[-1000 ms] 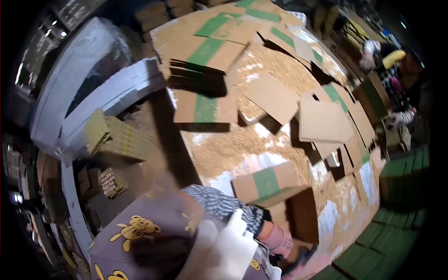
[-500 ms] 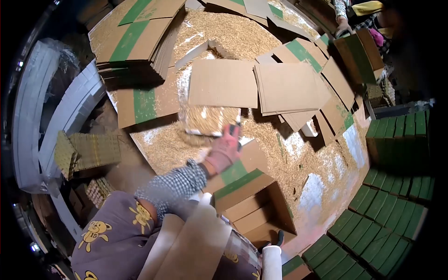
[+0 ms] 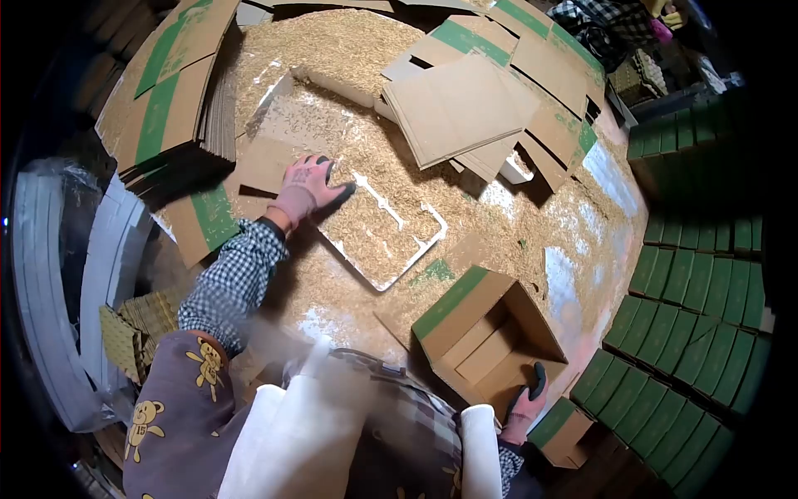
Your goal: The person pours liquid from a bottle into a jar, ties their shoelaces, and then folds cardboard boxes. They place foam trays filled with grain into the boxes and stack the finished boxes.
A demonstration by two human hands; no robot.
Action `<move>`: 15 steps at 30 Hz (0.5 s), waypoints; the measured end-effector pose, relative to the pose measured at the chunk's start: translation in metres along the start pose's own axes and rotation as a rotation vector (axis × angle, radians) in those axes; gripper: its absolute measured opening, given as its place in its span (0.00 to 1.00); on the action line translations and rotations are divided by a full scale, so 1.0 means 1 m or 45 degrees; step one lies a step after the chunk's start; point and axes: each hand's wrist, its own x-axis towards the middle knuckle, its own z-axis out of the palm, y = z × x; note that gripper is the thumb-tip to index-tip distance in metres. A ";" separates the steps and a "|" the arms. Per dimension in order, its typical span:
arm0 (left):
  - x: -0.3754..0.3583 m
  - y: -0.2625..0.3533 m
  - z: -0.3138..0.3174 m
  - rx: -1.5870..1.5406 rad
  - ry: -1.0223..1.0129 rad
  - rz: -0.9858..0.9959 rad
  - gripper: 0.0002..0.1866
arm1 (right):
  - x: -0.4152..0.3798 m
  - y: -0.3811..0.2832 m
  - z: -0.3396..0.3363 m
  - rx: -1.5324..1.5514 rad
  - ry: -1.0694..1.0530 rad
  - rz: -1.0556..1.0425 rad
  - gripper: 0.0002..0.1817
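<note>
My left hand (image 3: 307, 191), in a pink glove with dark fingertips, reaches over the grain-like husks with thumb and fingers apart. It is at the left corner of a shallow white tray (image 3: 381, 285), whose rim shows through the husks. In front of me a cardboard box (image 3: 453, 328) with a green band stands tilted, its opening facing up and right. My right hand (image 3: 525, 409), gloved alike, grips the box's near right edge, thumb up; its other fingers are partly hidden by the box wall.
Loose husks (image 3: 349, 33) cover the work table. Flat cardboard sheets (image 3: 457, 108) lie at the back right, and a stack of flattened boxes (image 3: 179, 91) at the left. Green-topped boxes (image 3: 673, 291) line the right side. Egg trays (image 3: 137, 328) and long white bundles (image 3: 54, 291) stand at the left.
My left hand has moved left from the tray's near edge, and its fingers are spread. The cardboard sheet behind the tray has left its place. My view has shifted; more of my right hand shows.
</note>
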 end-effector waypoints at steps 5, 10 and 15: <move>-0.025 -0.004 0.001 -0.671 -0.241 0.494 0.33 | 0.023 -0.012 -0.003 -0.469 -0.012 -0.131 0.33; -0.057 0.030 -0.018 -1.317 -0.563 0.142 0.31 | 0.040 -0.007 -0.004 -0.676 0.012 -0.196 0.35; -0.104 0.045 -0.033 -1.787 -0.359 -0.202 0.29 | 0.035 0.002 -0.019 -0.583 0.007 -0.280 0.37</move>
